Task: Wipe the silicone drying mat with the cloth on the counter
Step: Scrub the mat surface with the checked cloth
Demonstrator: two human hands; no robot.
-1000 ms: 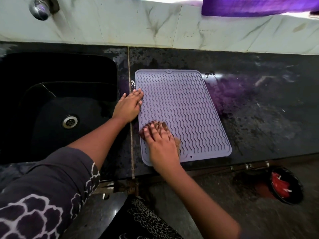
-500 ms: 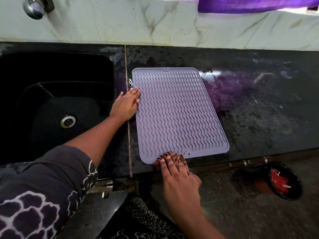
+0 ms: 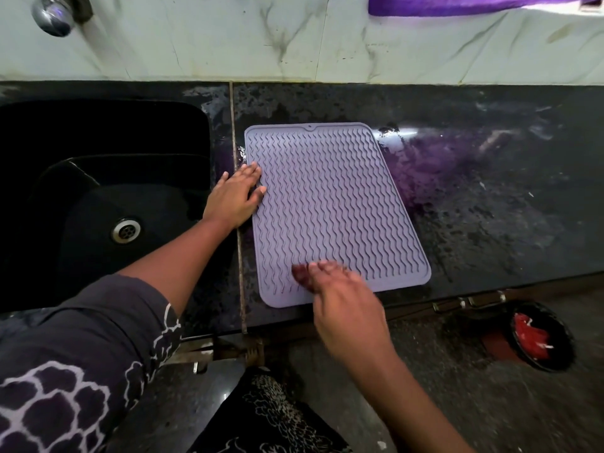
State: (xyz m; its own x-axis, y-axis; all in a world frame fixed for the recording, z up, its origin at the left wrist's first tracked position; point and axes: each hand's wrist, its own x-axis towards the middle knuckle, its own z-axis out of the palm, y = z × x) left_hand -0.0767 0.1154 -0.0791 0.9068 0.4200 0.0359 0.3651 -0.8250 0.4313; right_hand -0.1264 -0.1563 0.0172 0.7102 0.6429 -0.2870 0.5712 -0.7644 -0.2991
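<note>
Fig.: we see L hand [image 3: 233, 199], grip released, fingers flat on silicone drying mat [image 3: 330, 197] atop tabletop [image 3: 490, 207]; R hand [image 3: 343, 308], blurred, seemingly flat-fingered, presses cloth [image 3: 300, 273].

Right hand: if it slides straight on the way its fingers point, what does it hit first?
Only bare mat ahead at first; then probably the left hand resting on the mat's left edge.
</note>
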